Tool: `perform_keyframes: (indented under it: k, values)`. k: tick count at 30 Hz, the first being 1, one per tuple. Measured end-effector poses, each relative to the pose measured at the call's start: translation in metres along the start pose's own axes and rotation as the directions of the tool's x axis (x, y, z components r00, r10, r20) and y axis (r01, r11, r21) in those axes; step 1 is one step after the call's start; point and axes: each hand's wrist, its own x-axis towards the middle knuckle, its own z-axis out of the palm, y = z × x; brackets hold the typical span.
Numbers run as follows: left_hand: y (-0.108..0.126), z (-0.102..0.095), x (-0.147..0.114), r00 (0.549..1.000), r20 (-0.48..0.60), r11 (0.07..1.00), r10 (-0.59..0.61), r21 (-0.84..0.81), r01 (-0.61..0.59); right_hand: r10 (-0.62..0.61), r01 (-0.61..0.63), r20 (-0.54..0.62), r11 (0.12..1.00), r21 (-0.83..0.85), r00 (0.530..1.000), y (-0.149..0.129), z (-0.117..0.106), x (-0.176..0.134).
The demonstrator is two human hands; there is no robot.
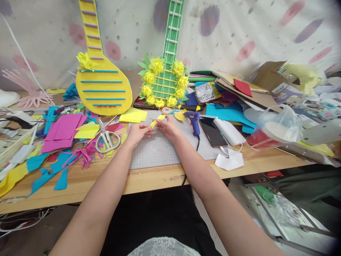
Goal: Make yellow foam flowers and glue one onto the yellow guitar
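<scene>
Over the grey cutting mat (149, 156), a small strip of yellow paper (157, 121) is held between my two hands. My left hand (140, 134) pinches its lower left end, while the fingers of my right hand (168, 127) close on its other side. A thin stick shows just behind the strip. Beyond my left hand lies a stack of yellow paper (133, 116). To the right of my right hand, a blue hot glue gun (195, 122) rests on the mat.
Behind stand a yellow lute-shaped craft (103, 89) and a green one (170, 67) with yellow paper flowers. White-handled scissors (108, 138) and magenta paper (64, 131) lie left. On the right are a phone (213, 132), a power bank (229, 131) and a bagged cup (274, 133).
</scene>
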Motion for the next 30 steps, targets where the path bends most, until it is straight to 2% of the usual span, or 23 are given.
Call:
perform_keyframes:
  k: [8, 19, 30]
  values:
    - [0.004, 0.000, -0.002, 1.000, 0.008, 1.000, -0.013, -0.029, 0.013, -0.026, 0.026, -0.015, 0.999, 0.024, 1.000, 0.003, -0.004, 0.004]
    - [-0.006, 0.002, 0.006, 0.993, -0.066, 0.995, 0.094, 0.023, -0.093, -0.042, 0.037, -0.070, 0.997, -0.072, 0.997, 0.007, 0.000, 0.005]
    - [-0.001, 0.005, 0.001, 0.999, -0.046, 0.999, 0.029, -0.016, -0.030, -0.118, 0.091, -0.120, 0.973, -0.212, 0.986, 0.012, 0.000, 0.007]
